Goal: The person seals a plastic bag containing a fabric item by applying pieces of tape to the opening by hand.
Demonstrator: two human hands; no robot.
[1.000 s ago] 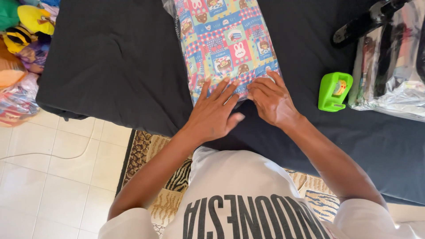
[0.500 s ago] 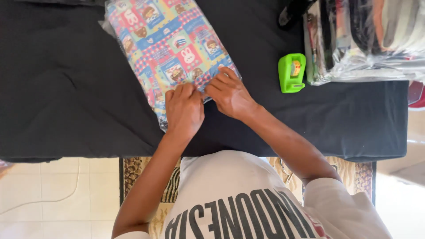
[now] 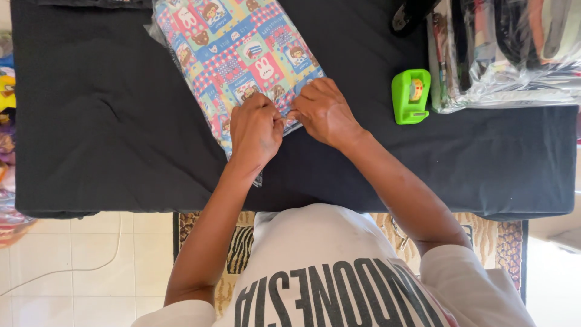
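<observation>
Since the earlier frame both hands have curled from flat into pinches. In the head view, the left hand [image 3: 255, 130] and right hand [image 3: 324, 111] nip the near edge of the flat, cartoon-patterned wrapped parcel [image 3: 233, 54] on the black cloth-covered table [image 3: 103, 133]; its long axis runs away, tilted leftward. A green plastic tape dispenser [image 3: 411, 95] sits right.

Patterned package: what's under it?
The patterned package lies on a black cloth covering the table. Both hands, left and right, press its near edge. Whatever is inside stays hidden by the wrapping.
</observation>
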